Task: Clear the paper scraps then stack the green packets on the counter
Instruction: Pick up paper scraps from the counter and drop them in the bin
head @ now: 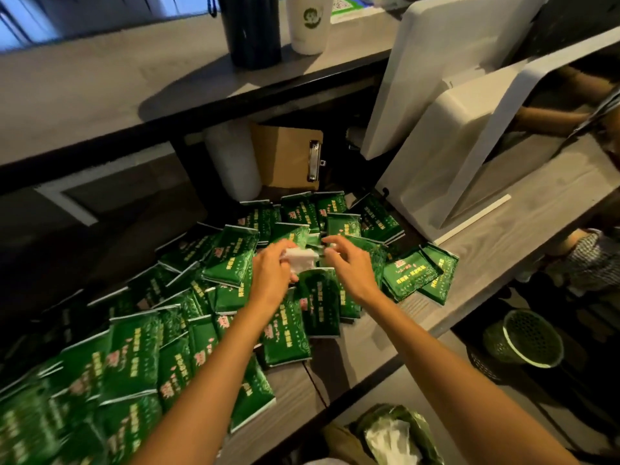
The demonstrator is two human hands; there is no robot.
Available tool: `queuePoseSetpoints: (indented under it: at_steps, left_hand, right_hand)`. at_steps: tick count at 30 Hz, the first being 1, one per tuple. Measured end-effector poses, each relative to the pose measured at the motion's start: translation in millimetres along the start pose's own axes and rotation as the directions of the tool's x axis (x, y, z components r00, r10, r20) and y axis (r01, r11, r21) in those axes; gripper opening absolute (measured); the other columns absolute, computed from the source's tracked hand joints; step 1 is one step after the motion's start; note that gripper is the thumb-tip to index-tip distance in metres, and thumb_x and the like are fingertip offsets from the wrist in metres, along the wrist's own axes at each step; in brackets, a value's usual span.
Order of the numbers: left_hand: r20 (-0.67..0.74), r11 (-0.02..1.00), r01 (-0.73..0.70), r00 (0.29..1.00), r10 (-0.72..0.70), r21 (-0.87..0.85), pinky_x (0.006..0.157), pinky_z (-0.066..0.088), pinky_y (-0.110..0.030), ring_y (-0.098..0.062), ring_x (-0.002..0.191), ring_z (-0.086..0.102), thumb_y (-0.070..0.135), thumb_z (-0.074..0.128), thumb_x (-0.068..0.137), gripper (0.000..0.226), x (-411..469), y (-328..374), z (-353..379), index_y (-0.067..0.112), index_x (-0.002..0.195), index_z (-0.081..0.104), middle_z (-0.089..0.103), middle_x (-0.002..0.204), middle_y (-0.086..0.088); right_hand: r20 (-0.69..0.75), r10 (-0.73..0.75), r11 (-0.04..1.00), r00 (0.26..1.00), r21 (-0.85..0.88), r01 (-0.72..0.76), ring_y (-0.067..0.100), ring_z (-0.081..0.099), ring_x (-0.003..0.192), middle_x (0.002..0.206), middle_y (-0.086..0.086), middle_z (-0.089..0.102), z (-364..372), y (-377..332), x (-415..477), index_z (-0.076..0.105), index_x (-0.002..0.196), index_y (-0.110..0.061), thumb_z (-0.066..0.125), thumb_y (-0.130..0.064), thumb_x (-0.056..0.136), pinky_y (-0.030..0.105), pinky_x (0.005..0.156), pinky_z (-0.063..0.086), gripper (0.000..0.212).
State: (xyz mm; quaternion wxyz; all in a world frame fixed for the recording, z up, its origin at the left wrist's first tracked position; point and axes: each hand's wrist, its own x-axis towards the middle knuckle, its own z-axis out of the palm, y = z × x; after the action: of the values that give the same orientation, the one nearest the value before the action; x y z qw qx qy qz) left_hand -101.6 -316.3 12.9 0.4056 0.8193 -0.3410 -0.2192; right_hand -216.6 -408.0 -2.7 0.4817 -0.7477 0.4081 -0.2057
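Several green packets (pixel 231 255) with yellow print lie in a loose, overlapping heap across the grey wooden counter (pixel 375 327), from the bottom left up to the middle. Over the heap's middle, my left hand (pixel 273 273) grips a crumpled white paper scrap (pixel 302 258). My right hand (pixel 350 263) is just right of it, fingers curled and pinching at the scrap's right edge near a small green piece. Both forearms reach in from the bottom edge.
A white monitor stand (pixel 446 156) rises at the right. Behind the heap lean a brown clipboard (pixel 285 159) and a white roll (pixel 233 159). A raised shelf holds a dark bottle (pixel 251 28) and a white cup (pixel 308 25). A green mesh bin (pixel 526 344) sits low right.
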Motion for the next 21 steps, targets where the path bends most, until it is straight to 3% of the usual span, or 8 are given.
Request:
queuePoseSetpoints:
  at_steps: [2, 4, 7, 11, 13, 16, 21]
  left_hand:
    - [-0.047, 0.999, 0.031, 0.998, -0.032, -0.029, 0.065, 0.053, -0.021, -0.027, 0.085, 0.064, -0.016, 0.044, 0.082, 0.037, -15.3, -12.7, -11.4, 0.005, 0.099, 0.07, 0.065, 0.104, -0.013]
    - [-0.073, 0.995, 0.067, 0.995, -0.073, -0.078, 0.079, 0.052, -0.029, -0.027, 0.093, 0.063, -0.016, 0.043, 0.08, 0.037, -30.9, -22.6, -26.2, 0.003, 0.095, 0.071, 0.067, 0.101, -0.014]
    - [-0.092, 0.984, 0.137, 0.985, -0.148, -0.112, 0.084, 0.05, -0.033, -0.027, 0.092, 0.061, -0.006, 0.042, 0.083, 0.032, -59.9, -37.6, -54.1, 0.005, 0.092, 0.071, 0.068, 0.1, -0.016]
    - [-0.119, 0.962, 0.139, 0.978, -0.17, -0.234, 0.084, 0.047, -0.037, -0.023, 0.086, 0.06, 0.023, 0.041, 0.065, 0.026, -113.5, -54.3, -92.2, 0.02, 0.065, 0.067, 0.067, 0.085, -0.009]
    - [-0.103, 0.958, 0.148, 0.979, -0.177, -0.244, 0.081, 0.044, -0.032, -0.023, 0.088, 0.058, 0.028, 0.04, 0.069, 0.032, -138.6, -67.2, -106.0, 0.016, 0.073, 0.07, 0.066, 0.091, -0.011]
    - [-0.135, 0.961, 0.152, 0.973, -0.187, -0.232, 0.075, 0.041, -0.026, -0.023, 0.093, 0.057, 0.019, 0.048, 0.086, 0.025, -168.0, -88.9, -111.8, 0.009, 0.089, 0.071, 0.064, 0.099, -0.012]
    - [-0.222, 0.99, 0.143, 0.965, -0.138, 0.004, 0.09, 0.048, -0.039, -0.028, 0.105, 0.057, 0.007, 0.046, 0.092, 0.028, -206.1, -116.9, -96.6, 0.01, 0.118, 0.059, 0.057, 0.122, -0.008]
  right_hand:
    - [0.076, 0.007, 0.995, 0.997, 0.098, -0.014, 0.018, 0.063, 0.087, 0.105, 0.011, 0.066, 17.6, -11.4, -11.0, 0.06, 0.119, -0.014, 0.05, -0.022, 0.095, 0.033, 0.078, 0.054, 0.027]
    - [0.156, 0.009, 0.996, 0.988, 0.09, -0.024, 0.021, 0.062, 0.095, 0.109, 0.01, 0.065, 35.0, -22.3, -22.8, 0.058, 0.122, -0.015, 0.051, -0.023, 0.095, 0.037, 0.086, 0.052, 0.029]
    - [0.278, -0.028, 0.999, 0.96, 0.052, 0.014, 0.018, 0.058, 0.096, 0.116, 0.01, 0.061, 63.2, -38.1, -47.9, 0.055, 0.127, -0.013, 0.055, -0.014, 0.093, 0.031, 0.083, 0.048, 0.034]
    - [0.341, -0.105, 0.994, 0.934, 0.014, 0.106, 0.014, 0.058, 0.088, 0.108, 0.013, 0.066, 103.8, -48.6, -92.9, 0.063, 0.114, -0.004, 0.064, -0.008, 0.085, 0.017, 0.072, 0.047, 0.029]
    - [0.327, -0.124, 0.99, 0.937, -0.018, 0.138, 0.012, 0.056, 0.075, 0.09, 0.013, 0.067, 122.7, -48.5, -116.1, 0.067, 0.102, -0.003, 0.068, -0.004, 0.079, 0.024, 0.071, 0.046, 0.023]
    - [0.27, -0.166, 0.982, 0.948, -0.038, 0.183, 0.002, 0.049, 0.058, 0.073, 0.003, 0.06, 139.7, -43.6, -145.7, 0.067, 0.089, 0.001, 0.07, -0.002, 0.076, 0.016, 0.059, 0.04, 0.013]
    - [0.049, -0.226, 0.965, 0.973, -0.124, 0.23, 0.017, 0.049, 0.067, 0.071, 0.004, 0.055, 136.7, -18.2, -178.7, 0.06, 0.077, -0.01, 0.065, -0.006, 0.081, 0.03, 0.062, 0.038, 0.008]
